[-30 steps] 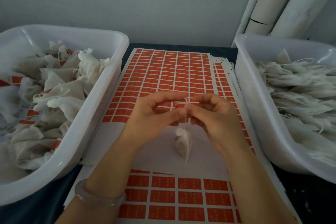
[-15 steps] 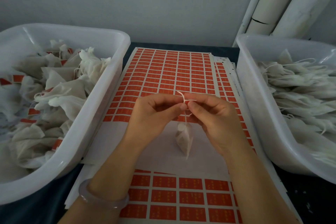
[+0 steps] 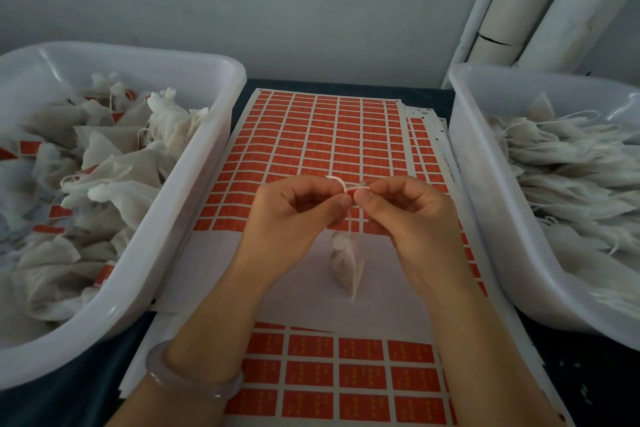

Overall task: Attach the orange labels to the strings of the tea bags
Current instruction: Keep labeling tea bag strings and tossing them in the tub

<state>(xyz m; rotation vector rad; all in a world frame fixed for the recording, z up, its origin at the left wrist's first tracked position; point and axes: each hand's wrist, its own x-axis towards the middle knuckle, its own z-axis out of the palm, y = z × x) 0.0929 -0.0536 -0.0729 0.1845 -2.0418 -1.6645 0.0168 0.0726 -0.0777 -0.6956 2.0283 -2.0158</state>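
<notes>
Left hand (image 3: pixel 294 218): fingers curled inward, thumb and forefinger tips pressed together on the string (image 3: pixel 335 178); it meets the right hand above the middle of the label sheet.
Right hand (image 3: pixel 412 218): fingers likewise curled, thumb and forefinger pinching the same string just beside the left fingertips, the two pinches touching or nearly so.
String: white; a short loose end loops above the fingertips, and the rest drops straight down between the hands to the tea bag.
Tea bag (image 3: pixel 346 262): small, pale and pointed, at the end of the string below the hands, over the bare white strip of the sheet. Whether it hangs free or rests on the paper cannot be told.
Orange label at fingertips: a little orange shows between the pinching fingers; whether it is a peeled label or the sheet behind cannot be told.
Label sheet (image 3: pixel 329 135): rows of orange labels on white backing, flat on the worktop (image 3: pixel 595 378) between the two tubs, with more sheets stacked beneath.
Nearer sheet (image 3: pixel 346 378): larger-looking orange labels under the forearms.
Left tub (image 3: pixel 180 204): white plastic, holding tea bags with orange labels (image 3: pixel 114 170) in a loose heap.
Right tub (image 3: pixel 485 201): white plastic, holding unlabelled tea bags (image 3: pixel 571 177) with trailing strings.
Bracelet (image 3: pixel 194 385): pale, translucent, on the left wrist.
Pipes (image 3: pixel 526 0): white, leaning against the wall at the back right.
</notes>
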